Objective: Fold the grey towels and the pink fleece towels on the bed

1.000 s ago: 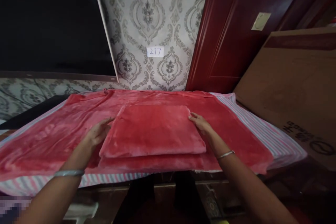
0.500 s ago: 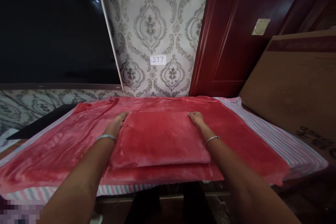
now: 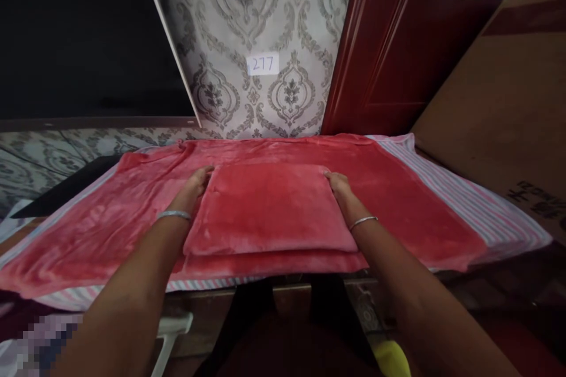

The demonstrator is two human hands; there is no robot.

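A folded red plush blanket (image 3: 269,209) lies in thick layers, its near edge showing the fold. It rests on a larger spread of the same red plush fabric (image 3: 398,206). At the folded piece's far left corner, my left hand (image 3: 200,181) has its fingers closed on the edge. My right hand (image 3: 338,182) pinches the far right corner, thumb on top. Both arms reach forward along the two sides of the folded piece. The undersides of the fingers are hidden by hand and fabric.
Under the red fabric a striped cloth (image 3: 477,206) covers the table. A large cardboard box (image 3: 499,106) stands at the right, a dark screen (image 3: 84,41) at the left. A paper label (image 3: 263,63) is on the patterned wall. Something yellow (image 3: 391,359) shows below the table.
The camera has tilted down, so the table sits higher in view and more shows below it. Both hands stay at the folded blanket's far corners, now a little farther apart in view.
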